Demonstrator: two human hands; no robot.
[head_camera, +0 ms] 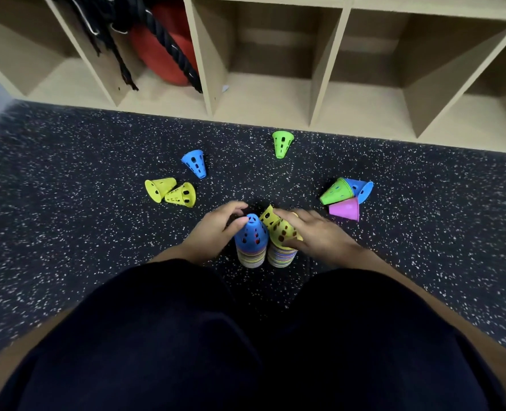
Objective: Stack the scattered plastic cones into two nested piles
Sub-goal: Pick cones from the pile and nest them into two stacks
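Two nested piles of perforated plastic cones stand side by side on the speckled floor. The left pile [251,253] is topped by a blue cone [250,234]; my left hand [216,229] curls round its tip. The right pile [281,255] carries a tilted yellow cone [277,225], held by my right hand [317,232] from the right. Loose cones lie around: two yellow cones [170,189] and a blue cone [195,163] to the left, a green cone [282,143] farther away, and a green cone [336,191], a blue cone [361,189] and a pink cone [345,209] to the right.
A beige cubby shelf [320,93] runs along the far side; one cubby holds a red ball [159,51] and black ropes [168,40]. My dark-clothed legs [245,351] fill the lower part of the view.
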